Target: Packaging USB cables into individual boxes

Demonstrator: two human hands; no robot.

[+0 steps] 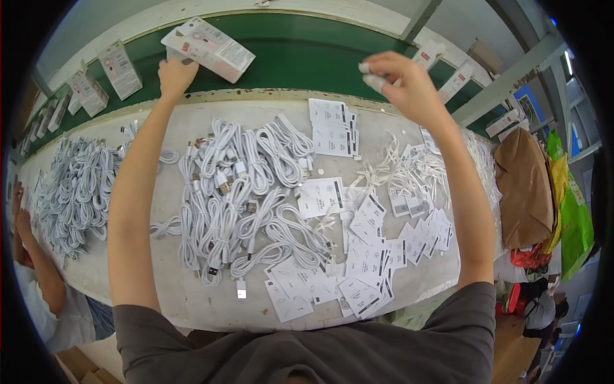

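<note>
The left hand (176, 75) reaches to the far edge of the surface (192, 301), its grip closed on a white box (208, 48) that lies over the green belt (288, 54). The right hand (406, 83) is raised above the same edge, fingers pinched on a small white piece (373, 80). Between the forearms lie a heap of coiled white cables (236, 198) and loose white cards (364, 256).

Pale worktable (192, 307), green belt (300, 57) ran along its far edge, grey metal frame (505, 77) rose at right, tube lamp (568, 63) glowed, wooden floor (511, 333) below
</note>
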